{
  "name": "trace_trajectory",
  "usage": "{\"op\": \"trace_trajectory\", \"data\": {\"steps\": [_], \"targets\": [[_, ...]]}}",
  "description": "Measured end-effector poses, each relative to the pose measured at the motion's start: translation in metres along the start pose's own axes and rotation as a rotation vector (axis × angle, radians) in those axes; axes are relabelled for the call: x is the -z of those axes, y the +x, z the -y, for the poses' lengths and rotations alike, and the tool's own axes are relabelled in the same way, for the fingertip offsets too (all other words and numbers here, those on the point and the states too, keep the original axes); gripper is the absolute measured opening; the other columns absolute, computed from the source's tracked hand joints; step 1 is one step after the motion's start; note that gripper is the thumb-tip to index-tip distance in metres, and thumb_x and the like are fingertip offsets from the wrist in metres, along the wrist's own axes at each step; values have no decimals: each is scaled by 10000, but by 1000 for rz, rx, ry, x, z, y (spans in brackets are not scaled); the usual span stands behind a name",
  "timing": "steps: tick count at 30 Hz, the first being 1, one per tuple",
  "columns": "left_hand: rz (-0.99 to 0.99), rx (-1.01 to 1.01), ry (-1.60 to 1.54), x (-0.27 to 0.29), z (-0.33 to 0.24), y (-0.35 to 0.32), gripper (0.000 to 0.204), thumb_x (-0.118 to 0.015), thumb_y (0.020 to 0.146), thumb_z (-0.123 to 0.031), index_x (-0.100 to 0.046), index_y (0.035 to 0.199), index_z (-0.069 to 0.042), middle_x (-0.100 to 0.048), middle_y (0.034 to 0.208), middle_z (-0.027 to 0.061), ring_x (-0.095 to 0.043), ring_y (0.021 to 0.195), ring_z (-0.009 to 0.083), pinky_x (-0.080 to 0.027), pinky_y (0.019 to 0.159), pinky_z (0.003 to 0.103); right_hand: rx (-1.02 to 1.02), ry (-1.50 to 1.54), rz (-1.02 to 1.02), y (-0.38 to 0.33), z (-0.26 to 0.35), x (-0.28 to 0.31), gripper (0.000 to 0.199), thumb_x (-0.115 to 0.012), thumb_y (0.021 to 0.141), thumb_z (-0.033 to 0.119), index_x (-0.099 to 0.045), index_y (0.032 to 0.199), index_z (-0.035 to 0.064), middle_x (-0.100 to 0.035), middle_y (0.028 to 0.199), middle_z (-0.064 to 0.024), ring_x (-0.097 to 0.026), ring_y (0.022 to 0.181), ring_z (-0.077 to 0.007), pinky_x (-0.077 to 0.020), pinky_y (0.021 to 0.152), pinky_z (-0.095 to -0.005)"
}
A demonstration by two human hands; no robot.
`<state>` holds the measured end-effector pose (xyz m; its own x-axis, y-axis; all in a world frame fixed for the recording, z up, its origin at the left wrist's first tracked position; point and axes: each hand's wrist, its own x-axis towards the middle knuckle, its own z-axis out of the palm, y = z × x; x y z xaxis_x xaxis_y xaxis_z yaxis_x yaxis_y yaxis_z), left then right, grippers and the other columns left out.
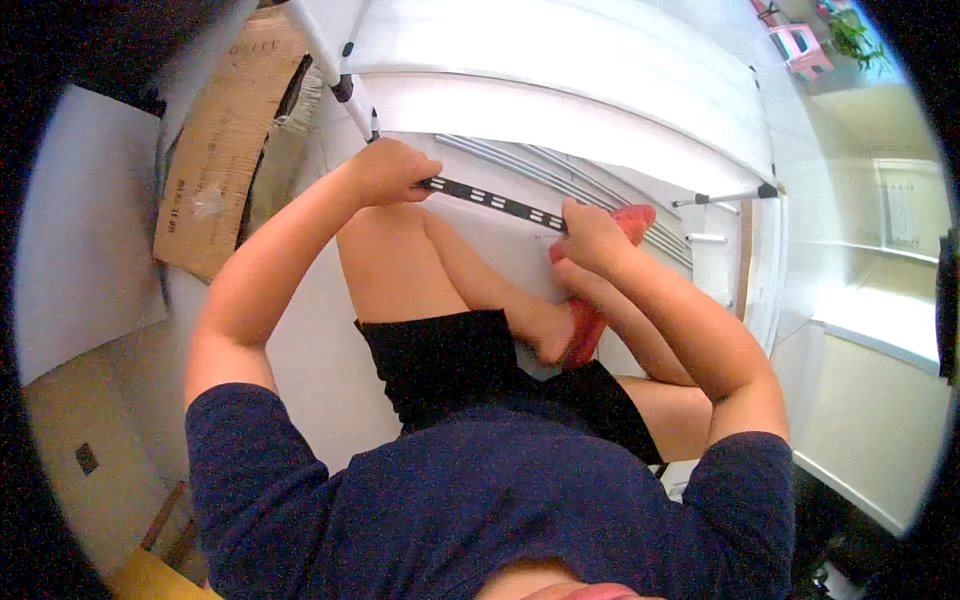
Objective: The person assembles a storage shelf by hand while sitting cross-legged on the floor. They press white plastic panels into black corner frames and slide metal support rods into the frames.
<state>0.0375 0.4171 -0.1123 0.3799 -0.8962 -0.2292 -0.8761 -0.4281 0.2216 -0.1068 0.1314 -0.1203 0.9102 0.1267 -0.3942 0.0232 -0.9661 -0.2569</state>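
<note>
A black slotted strip (494, 203) stretches between my two hands, slanting down to the right above my bent legs. My left hand (390, 172) is closed round its left end, close to the white pole (356, 105) of a rack frame. My right hand (592, 238) grips the other end, just in front of my red sock. Beyond the strip stands the rack, with white fabric shelves (540, 115) and black joints. Its frame looks tilted in the fisheye view. The strip's ends are hidden by my fingers.
Several silvery tubes (560, 170) lie on the floor under the rack. A flattened brown carton (215, 165) leans at the left, beside a large pale panel (90, 230). At the far upper right are a pink item (800, 50) and a green plant (853, 38).
</note>
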Motion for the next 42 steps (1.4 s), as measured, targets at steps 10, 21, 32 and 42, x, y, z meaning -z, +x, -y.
{"op": "trace_trajectory", "data": {"steps": [10, 21, 32, 42], "targets": [[64, 57, -21, -15, 9, 9, 108, -544, 769, -184, -505, 808, -92, -573, 636, 112, -597, 630, 326, -460, 543, 436, 43, -49, 86, 13, 0, -1, 169, -568, 756, 150, -503, 860, 33, -613, 722, -190, -623, 680, -369, -506, 601, -456], [56, 49, 19, -15, 14, 12, 92, -538, 738, -136, -484, 804, -102, -564, 611, 81, -593, 589, 295, -446, 491, 411, 55, 25, 116, 19, -9, -9, 154, -562, 759, 166, -499, 841, 52, -611, 738, -179, -621, 695, -361, -496, 601, -476], [-134, 50, -141, -17, 11, 0, 251, -610, 767, -339, -538, 808, -102, -574, 649, 98, -592, 656, 304, -448, 558, 411, -39, 812, -674, -7, -28, 36, 174, -633, 794, 181, -563, 770, 23, -549, 620, -47, -532, 555, -171, -422, 509, -311], [-40, 69, -116, -23, 14, 1, 295, -605, 763, -413, -571, 801, -123, -584, 656, 82, -584, 619, 293, -428, 528, 407, 491, 1529, -924, 0, 25, 57, 267, -558, 841, 97, -475, 601, 16, -363, 507, 16, -305, 449, -63, -228, 415, -256]]}}
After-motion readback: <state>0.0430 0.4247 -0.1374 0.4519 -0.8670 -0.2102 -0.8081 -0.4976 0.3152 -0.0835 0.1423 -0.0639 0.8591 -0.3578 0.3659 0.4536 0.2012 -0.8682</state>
